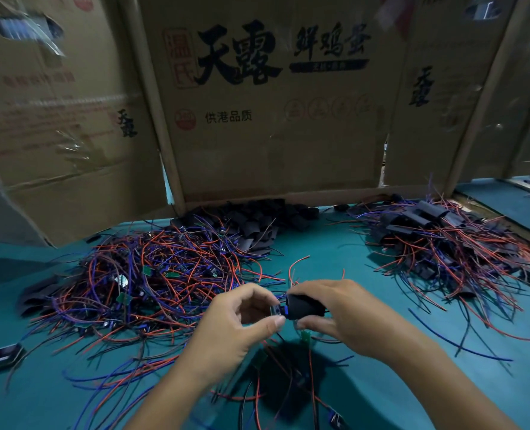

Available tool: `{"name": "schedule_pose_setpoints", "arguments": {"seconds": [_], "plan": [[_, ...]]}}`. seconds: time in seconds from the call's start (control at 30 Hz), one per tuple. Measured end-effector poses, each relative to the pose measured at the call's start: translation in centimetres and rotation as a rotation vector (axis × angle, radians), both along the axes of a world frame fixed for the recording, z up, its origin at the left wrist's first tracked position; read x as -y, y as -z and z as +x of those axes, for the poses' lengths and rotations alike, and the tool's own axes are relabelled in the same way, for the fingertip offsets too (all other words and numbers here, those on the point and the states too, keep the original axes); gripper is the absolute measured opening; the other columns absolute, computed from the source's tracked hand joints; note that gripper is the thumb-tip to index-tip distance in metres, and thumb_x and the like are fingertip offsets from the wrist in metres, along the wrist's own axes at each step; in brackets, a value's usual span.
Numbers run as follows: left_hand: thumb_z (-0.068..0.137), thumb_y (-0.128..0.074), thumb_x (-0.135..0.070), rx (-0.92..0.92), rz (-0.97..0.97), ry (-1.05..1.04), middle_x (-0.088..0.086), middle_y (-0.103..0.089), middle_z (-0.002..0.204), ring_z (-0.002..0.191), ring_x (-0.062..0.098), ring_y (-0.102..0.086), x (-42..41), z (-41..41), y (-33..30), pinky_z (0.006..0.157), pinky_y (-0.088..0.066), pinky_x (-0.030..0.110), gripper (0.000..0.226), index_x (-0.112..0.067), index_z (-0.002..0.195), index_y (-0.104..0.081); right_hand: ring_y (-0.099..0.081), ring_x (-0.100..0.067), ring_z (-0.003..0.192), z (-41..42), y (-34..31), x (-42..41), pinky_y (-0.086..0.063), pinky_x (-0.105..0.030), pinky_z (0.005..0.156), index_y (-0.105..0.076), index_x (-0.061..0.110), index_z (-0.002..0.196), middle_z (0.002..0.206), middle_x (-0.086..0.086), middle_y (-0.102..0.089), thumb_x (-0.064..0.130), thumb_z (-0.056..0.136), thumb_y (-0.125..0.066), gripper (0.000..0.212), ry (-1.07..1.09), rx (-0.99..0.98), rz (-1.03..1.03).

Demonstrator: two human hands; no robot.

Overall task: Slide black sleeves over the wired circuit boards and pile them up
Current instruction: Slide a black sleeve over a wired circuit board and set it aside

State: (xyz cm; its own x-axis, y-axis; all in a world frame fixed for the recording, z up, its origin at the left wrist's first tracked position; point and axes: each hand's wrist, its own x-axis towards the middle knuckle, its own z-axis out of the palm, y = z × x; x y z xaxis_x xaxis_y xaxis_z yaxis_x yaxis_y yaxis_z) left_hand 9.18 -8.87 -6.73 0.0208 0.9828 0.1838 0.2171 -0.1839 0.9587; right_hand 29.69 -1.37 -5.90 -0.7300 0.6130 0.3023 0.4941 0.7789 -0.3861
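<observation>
My left hand pinches the end of a small wired circuit board between thumb and fingers. My right hand grips a black sleeve, whose open end sits over the board's other end. Red and blue wires trail from the held pieces. A tangled heap of bare wired boards lies at the left. Empty black sleeves are heaped at the back centre. A pile of sleeved boards lies at the right.
The table is covered in teal cloth. Cardboard box walls stand along the back. Loose wired boards lie below my hands, and a single sleeved piece rests near the left edge.
</observation>
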Motion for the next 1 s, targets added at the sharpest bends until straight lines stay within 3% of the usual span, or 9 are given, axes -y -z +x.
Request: {"name": "schedule_pose_setpoints", "arguments": {"seconds": [0.1, 0.27, 0.57, 0.77, 1.0], "plan": [[0.073, -0.081, -0.012, 0.129, -0.010, -0.009, 0.003, -0.073, 0.081, 0.077, 0.011, -0.066, -0.06, 0.17, 0.00, 0.072, -0.052, 0.021, 0.025, -0.005, 0.093, -0.069, -0.055, -0.009, 0.092, 0.02, 0.00, 0.14, -0.045, -0.030, 0.083, -0.058, 0.028, 0.117, 0.106, 0.011, -0.065, 0.042, 0.086, -0.069, 0.036, -0.008, -0.017, -0.010], [0.071, -0.081, -0.005, 0.230, 0.014, -0.038, 0.013, -0.075, 0.084, 0.077, 0.017, -0.071, -0.25, 0.21, 0.02, 0.071, -0.055, 0.021, 0.027, 0.003, 0.093, -0.069, -0.053, -0.005, 0.086, -0.10, -0.11, 0.30, -0.044, -0.025, 0.079, -0.058, 0.029, 0.116, 0.101, 0.013, -0.065, 0.042, 0.087, -0.067, 0.033, -0.005, -0.063, -0.005], [0.069, -0.081, -0.007, 0.194, 0.077, -0.078, 0.010, -0.074, 0.078, 0.070, 0.015, -0.067, -0.44, 0.09, -0.07, 0.067, -0.055, 0.023, 0.020, -0.003, 0.087, -0.074, -0.056, -0.004, 0.090, -0.04, -0.66, 0.50, -0.045, -0.022, 0.083, -0.060, 0.028, 0.119, 0.104, 0.014, -0.066, 0.042, 0.087, -0.069, 0.036, -0.007, -0.105, -0.031], [0.074, -0.081, -0.011, 0.027, 0.127, -0.064, 0.008, -0.075, 0.083, 0.076, 0.017, -0.066, 0.00, 0.58, -0.24, 0.075, -0.055, 0.036, 0.019, -0.007, 0.090, -0.073, -0.057, -0.010, 0.091, -0.49, -0.23, 0.74, -0.047, -0.030, 0.082, -0.058, 0.026, 0.119, 0.105, 0.010, -0.066, 0.042, 0.087, -0.066, 0.036, -0.038, -0.086, -0.004], [0.078, -0.074, -0.014, 0.114, 0.133, -0.051, 0.011, -0.073, 0.077, 0.070, 0.019, -0.069, -0.23, 0.22, -0.18, 0.070, -0.056, 0.027, 0.015, -0.004, 0.089, -0.074, -0.058, -0.009, 0.093, -0.51, -0.07, 0.65, -0.046, -0.027, 0.083, -0.058, 0.028, 0.121, 0.107, 0.011, -0.066, 0.044, 0.087, -0.065, 0.038, -0.038, -0.119, 0.020]]}}
